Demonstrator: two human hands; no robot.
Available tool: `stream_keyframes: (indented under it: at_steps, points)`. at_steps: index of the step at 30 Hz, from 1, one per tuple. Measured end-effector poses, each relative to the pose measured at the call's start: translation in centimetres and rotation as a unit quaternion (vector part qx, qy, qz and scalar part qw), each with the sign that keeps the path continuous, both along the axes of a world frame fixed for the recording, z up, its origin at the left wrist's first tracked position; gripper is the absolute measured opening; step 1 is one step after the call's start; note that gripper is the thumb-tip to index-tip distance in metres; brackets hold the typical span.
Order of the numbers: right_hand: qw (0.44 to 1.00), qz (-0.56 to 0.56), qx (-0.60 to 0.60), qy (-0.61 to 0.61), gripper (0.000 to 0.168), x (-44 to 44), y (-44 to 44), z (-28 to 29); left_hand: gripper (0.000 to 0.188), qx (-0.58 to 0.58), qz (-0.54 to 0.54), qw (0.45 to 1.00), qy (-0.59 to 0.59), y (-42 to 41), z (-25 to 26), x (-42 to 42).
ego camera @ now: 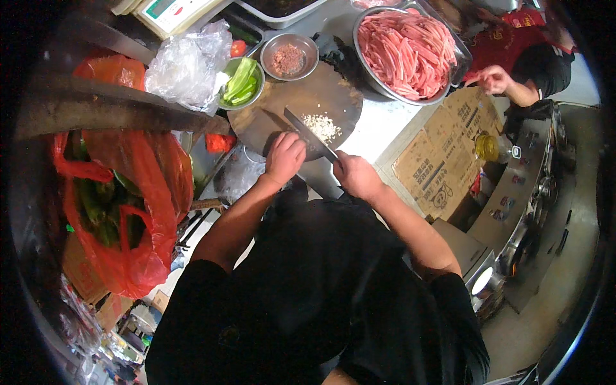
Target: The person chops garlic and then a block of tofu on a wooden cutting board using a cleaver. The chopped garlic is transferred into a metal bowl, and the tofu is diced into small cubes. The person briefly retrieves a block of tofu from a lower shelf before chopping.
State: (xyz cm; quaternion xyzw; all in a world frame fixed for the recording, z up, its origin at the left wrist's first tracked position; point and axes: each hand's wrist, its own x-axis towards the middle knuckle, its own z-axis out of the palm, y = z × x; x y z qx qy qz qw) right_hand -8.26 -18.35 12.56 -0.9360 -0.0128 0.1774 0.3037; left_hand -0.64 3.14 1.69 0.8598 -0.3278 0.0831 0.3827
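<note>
My right hand (358,176) grips the handle of a cleaver (308,133). Its blade slants across a round wooden chopping board (274,103), seen nearly edge-on. Just beyond the blade lies a small heap of finely chopped pale pieces, probably garlic (321,128). My left hand (286,156) rests at the board's near edge, left of the blade, with its fingers bent and close together. Whether anything is under those fingers is hidden. At the board's far side stand a metal bowl of reddish minced bits (288,58) and a bowl of cut green vegetable (241,82).
A large metal bowl of sliced pink meat (406,55) stands at the right rear. Left are a clear plastic bag (190,62) and a red bag of green vegetables (139,260). Flattened cardboard (447,154) covers the floor at right, near another person's hand (495,79).
</note>
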Motion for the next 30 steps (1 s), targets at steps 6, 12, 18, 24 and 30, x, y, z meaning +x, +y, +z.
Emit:
stream_keyframes:
  at_steps: [6,12,18,24,30]
  points:
    - [1.0,0.01,0.004,0.027,0.019,1.1,0.3,-1.3,0.01,-0.008,0.006,1.0,0.001,-0.1,-0.1,-0.1]
    - [0.997,0.043,-0.053,0.045,0.03,0.8,0.6,-2.1,0.01,0.005,0.01,1.0,-0.02,-0.1,-0.3,-0.1]
    - [0.998,0.008,-0.007,0.054,0.028,1.5,0.0,-1.7,0.015,-0.062,0.039,0.997,-0.015,0.1,0.6,-0.4]
    - [0.999,-0.028,0.018,0.019,0.023,0.4,0.0,-0.6,0.015,-0.023,0.031,0.999,-0.009,0.1,0.2,-0.4]
    - [1.0,0.011,-0.022,-0.007,0.021,-0.2,0.7,-2.8,0.012,0.024,0.04,0.999,-0.012,0.1,-0.3,-0.5]
